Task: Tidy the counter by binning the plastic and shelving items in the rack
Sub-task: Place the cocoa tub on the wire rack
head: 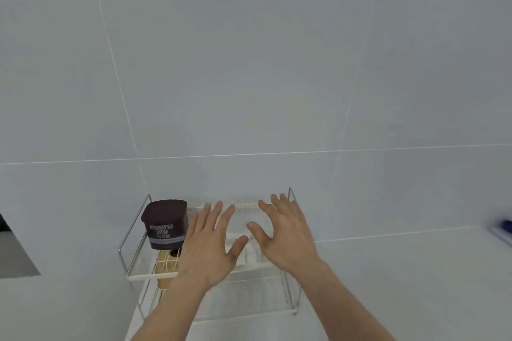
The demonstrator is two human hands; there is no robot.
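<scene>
A two-tier white wire rack (pixel 133 275) stands on the white counter against the tiled wall. On the left of its top shelf sits a dark brown cocoa tub (pixel 165 225). Below it, on the lower shelf, a tan jar (pixel 165 268) shows through the wires. My left hand (pixel 210 249) hovers over the middle of the top shelf, fingers spread, holding nothing. My right hand (pixel 285 232) is over the right part of the shelf, also spread and holding nothing. Something pale lies under my hands on the shelf; I cannot tell what it is.
A dark opening (pixel 13 252) cuts into the surface at the far left. A blue and white object (pixel 502 228) lies at the right edge on the counter. White tiled wall fills the upper view.
</scene>
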